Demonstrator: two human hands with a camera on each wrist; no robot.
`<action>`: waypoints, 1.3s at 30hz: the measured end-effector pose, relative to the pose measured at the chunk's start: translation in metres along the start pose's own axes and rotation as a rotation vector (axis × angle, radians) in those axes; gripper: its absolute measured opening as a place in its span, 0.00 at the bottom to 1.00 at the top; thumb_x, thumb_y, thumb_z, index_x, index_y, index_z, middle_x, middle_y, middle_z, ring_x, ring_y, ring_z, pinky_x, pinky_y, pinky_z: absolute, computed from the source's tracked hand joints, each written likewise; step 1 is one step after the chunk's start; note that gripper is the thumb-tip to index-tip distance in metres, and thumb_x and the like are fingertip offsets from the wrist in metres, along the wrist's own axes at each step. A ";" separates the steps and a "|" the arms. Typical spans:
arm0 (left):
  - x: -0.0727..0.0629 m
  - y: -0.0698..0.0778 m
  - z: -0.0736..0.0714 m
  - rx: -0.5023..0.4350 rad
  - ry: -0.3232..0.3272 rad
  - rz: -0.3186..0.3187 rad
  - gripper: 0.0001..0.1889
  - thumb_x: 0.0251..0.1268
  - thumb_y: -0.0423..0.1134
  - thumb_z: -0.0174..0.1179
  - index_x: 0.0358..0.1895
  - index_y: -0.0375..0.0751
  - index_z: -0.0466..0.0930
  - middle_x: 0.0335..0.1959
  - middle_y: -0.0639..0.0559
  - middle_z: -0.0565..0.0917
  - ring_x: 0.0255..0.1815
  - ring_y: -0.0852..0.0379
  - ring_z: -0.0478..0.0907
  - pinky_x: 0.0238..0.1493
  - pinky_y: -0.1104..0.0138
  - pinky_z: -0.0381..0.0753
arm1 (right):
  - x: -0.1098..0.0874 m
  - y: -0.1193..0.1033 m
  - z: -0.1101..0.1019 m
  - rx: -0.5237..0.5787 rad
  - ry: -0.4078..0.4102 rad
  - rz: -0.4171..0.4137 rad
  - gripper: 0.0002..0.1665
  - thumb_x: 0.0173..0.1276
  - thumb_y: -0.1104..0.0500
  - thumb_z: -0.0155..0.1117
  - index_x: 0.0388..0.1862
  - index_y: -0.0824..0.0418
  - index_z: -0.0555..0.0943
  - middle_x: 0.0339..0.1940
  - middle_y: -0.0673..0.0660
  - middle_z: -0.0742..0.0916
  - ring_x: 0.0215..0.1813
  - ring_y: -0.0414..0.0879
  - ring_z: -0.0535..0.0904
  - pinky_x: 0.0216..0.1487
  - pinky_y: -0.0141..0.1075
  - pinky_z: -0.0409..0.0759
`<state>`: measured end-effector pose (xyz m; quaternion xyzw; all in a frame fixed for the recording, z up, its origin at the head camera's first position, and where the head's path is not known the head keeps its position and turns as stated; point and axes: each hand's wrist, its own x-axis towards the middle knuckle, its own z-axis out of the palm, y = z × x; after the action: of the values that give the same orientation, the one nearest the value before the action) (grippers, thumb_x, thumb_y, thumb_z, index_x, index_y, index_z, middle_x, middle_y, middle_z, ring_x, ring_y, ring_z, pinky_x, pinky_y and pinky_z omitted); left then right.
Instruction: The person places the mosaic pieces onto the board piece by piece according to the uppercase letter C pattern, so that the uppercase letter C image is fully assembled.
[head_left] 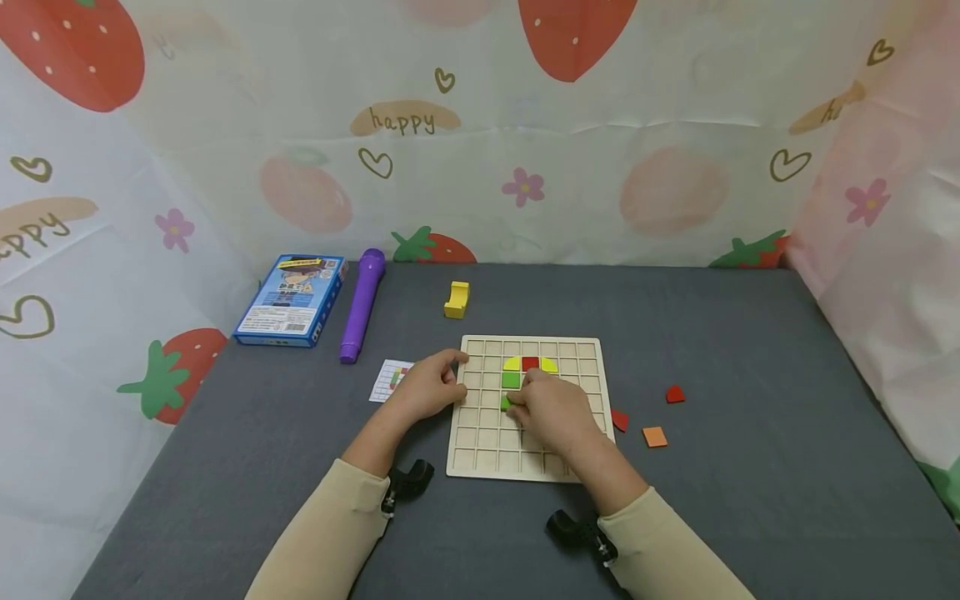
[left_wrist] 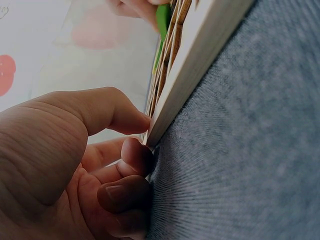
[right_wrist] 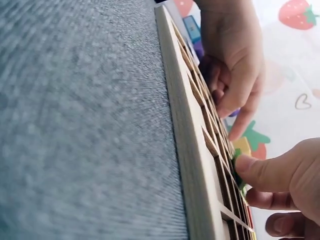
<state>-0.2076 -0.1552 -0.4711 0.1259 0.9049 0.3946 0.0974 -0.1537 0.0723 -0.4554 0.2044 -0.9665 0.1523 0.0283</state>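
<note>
A square wooden grid board [head_left: 485, 461] lies flat on the table. At its left edge is my left hand [head_left: 427, 385], thumb and index finger at the rim and the other fingers curled in beside it, as the left wrist view shows. Over the middle of the grid, my right hand [head_left: 557, 408] pinches a green tile [head_left: 506, 403] between thumb and fingers. One green square tile [head_left: 511, 380] sits in a cell just above. Along the row beyond, a red tile [head_left: 530, 363] lies between two yellow rounded tiles [head_left: 512, 364].
Right of the board lie an orange square tile [head_left: 655, 437] and red tiles [head_left: 676, 394]. A pattern card [head_left: 386, 379] is partly behind my left hand. Farther back are a blue box [head_left: 292, 300], a purple microphone [head_left: 363, 307] and a yellow block [head_left: 457, 300].
</note>
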 end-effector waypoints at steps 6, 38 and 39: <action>0.000 0.000 0.001 0.003 -0.006 -0.001 0.29 0.56 0.33 0.62 0.66 0.39 0.77 0.23 0.53 0.75 0.20 0.59 0.69 0.25 0.66 0.66 | 0.000 -0.001 0.001 0.029 0.042 0.049 0.11 0.62 0.54 0.78 0.44 0.49 0.93 0.34 0.48 0.82 0.29 0.41 0.77 0.26 0.36 0.73; 0.001 -0.001 -0.001 0.007 -0.010 0.016 0.31 0.54 0.33 0.62 0.66 0.37 0.77 0.23 0.53 0.75 0.20 0.59 0.68 0.25 0.66 0.66 | -0.029 0.089 -0.072 0.377 -0.211 0.226 0.25 0.72 0.57 0.68 0.65 0.66 0.80 0.35 0.53 0.81 0.21 0.43 0.65 0.26 0.40 0.68; 0.001 -0.001 -0.002 0.010 -0.009 0.019 0.31 0.54 0.33 0.62 0.66 0.37 0.77 0.23 0.53 0.75 0.21 0.59 0.69 0.25 0.66 0.66 | -0.031 0.091 -0.073 0.371 -0.218 0.228 0.25 0.72 0.58 0.68 0.64 0.66 0.81 0.35 0.53 0.81 0.23 0.44 0.67 0.28 0.40 0.69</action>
<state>-0.2095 -0.1568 -0.4709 0.1366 0.9053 0.3904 0.0970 -0.1626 0.1858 -0.4148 0.1110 -0.9362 0.3066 -0.1316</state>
